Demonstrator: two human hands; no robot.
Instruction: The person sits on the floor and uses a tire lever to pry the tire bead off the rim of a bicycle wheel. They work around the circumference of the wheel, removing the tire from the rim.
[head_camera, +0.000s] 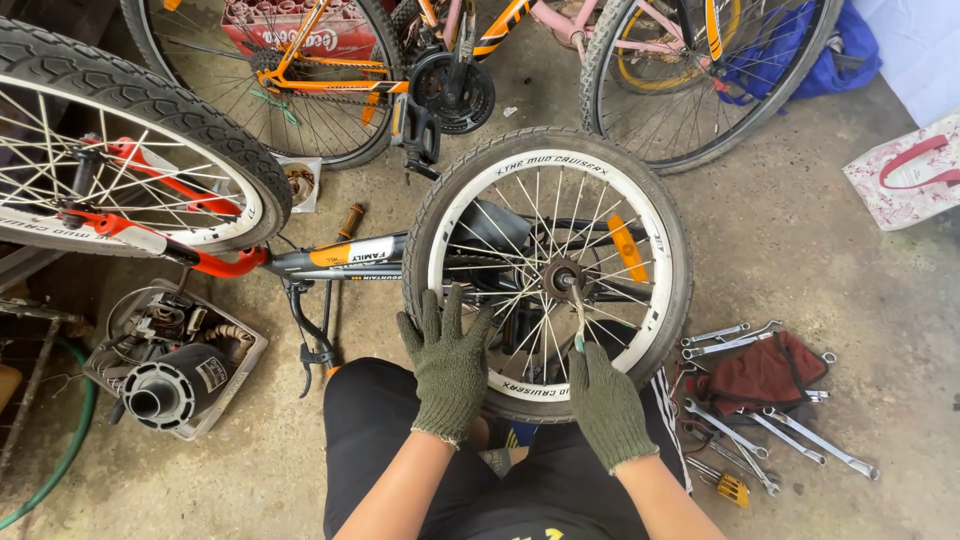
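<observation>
Between the hands stands the bicycle wheel (547, 272), left hand (447, 362) spread open on its tire, right hand (606, 402) gripping a tool (576, 305) at the hub.

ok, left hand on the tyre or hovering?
Touching. Head view: the gloved left hand lies flat on the wheel, fingers over the tyre and white rim.

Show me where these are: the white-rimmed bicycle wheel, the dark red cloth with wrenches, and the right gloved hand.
white-rimmed bicycle wheel (470, 190): head view, upper left tyre.
dark red cloth (762, 375): head view, cloth middle.
right gloved hand (607, 405): head view, back of glove.
</observation>
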